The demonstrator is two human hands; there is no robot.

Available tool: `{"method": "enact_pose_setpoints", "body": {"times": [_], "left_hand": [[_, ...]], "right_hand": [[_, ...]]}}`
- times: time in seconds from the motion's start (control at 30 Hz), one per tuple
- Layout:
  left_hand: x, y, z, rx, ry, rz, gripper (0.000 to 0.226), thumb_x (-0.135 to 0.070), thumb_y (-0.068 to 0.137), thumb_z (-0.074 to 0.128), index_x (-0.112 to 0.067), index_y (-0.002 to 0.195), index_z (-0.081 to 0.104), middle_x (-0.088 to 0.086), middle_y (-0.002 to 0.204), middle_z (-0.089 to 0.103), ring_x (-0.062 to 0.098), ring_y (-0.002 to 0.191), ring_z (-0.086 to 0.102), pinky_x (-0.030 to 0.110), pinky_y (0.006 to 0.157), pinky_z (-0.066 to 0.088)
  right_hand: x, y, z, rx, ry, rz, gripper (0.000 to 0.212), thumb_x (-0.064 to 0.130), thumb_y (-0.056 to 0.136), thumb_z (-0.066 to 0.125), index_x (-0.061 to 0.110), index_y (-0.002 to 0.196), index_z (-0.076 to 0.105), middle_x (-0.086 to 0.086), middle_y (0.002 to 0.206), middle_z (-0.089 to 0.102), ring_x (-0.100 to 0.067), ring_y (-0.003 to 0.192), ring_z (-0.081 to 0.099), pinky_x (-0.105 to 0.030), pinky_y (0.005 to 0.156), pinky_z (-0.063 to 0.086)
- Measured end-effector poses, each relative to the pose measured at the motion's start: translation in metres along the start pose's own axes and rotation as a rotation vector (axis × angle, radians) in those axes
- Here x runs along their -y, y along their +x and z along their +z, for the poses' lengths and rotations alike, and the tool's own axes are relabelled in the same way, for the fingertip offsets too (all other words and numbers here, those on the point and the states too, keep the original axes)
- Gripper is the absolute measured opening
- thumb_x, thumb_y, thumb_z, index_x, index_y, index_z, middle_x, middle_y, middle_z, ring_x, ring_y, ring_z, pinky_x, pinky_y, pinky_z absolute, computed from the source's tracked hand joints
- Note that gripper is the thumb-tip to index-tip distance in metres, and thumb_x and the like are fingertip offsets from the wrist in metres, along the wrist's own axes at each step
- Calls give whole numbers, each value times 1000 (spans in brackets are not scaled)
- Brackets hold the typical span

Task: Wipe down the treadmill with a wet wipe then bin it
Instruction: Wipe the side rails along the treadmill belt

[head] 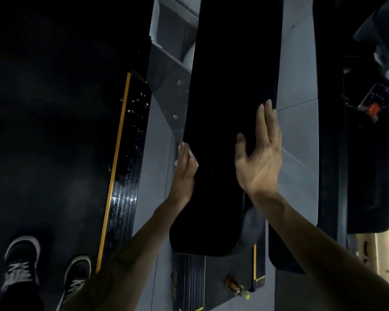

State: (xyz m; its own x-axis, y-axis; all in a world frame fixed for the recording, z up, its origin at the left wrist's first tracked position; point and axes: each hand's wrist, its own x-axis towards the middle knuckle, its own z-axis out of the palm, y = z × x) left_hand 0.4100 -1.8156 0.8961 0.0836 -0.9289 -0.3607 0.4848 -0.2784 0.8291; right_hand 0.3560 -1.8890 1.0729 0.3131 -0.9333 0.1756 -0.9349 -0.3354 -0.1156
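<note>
— Where are you standing?

— In a dim gym, on the dark treadmill belt [54,131], my sneakers [47,270] near its yellow-edged side rail [124,176]. I'm looking down at a long black padded handrail [229,108] with grey floor [299,153] under it.

— And the wipe?

— The wet wipe [190,154] is under my left hand [184,169], pressed against the handrail's left edge. My fingers lie straight along it; only scraps of white show past them.

— Your other hand?

— My right hand [259,158] rests flat on the handrail's right side, fingers spread and straight, holding nothing.

— How far along would you say?

— Midway, I'd judge. The side rail glints as if wet, so it may be done already. This handrail is under way, and binning is still left. I see no bin from here.

— Room to move?

— Plenty along the rail both ways: it runs far ahead and ends in a rounded tip near me. A neighbouring machine [357,153] stands to the right, and a bottle [236,287] lies low on the deck beneath.
</note>
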Motion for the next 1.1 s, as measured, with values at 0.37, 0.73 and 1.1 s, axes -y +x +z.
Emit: {"method": "enact_pose_setpoints", "body": {"times": [0.37, 0.73, 1.1], "left_hand": [[-13, 51, -11, 11, 8, 26, 80, -71, 100, 27, -31, 164, 4, -11, 173, -2, 2, 157, -3, 47, 130, 4], [-45, 51, 3, 31, -21, 111, 59, -42, 111, 33, -31, 163, 7, -22, 167, 0, -1, 155, -2, 36, 130, 4], [-42, 19, 14, -31, 5, 170, 57, -35, 109, 33, -28, 161, 9, -17, 166, 1, 3, 157, -4, 30, 130, 4]], "right_hand": [[-1, -1, 2, -9, -3, -10, 67, 23, 102, 54, 9, 161, 26, -3, 170, 20, -23, 157, 15, -45, 123, 30], [-1, -1, 2, -18, 13, -15, 66, 20, 101, 55, 7, 160, 29, -6, 169, 22, -26, 157, 16, -50, 122, 31], [-1, 1, 2, -22, 7, -13, 65, 21, 102, 55, 8, 161, 28, -4, 170, 21, -22, 158, 15, -45, 124, 30]]}}
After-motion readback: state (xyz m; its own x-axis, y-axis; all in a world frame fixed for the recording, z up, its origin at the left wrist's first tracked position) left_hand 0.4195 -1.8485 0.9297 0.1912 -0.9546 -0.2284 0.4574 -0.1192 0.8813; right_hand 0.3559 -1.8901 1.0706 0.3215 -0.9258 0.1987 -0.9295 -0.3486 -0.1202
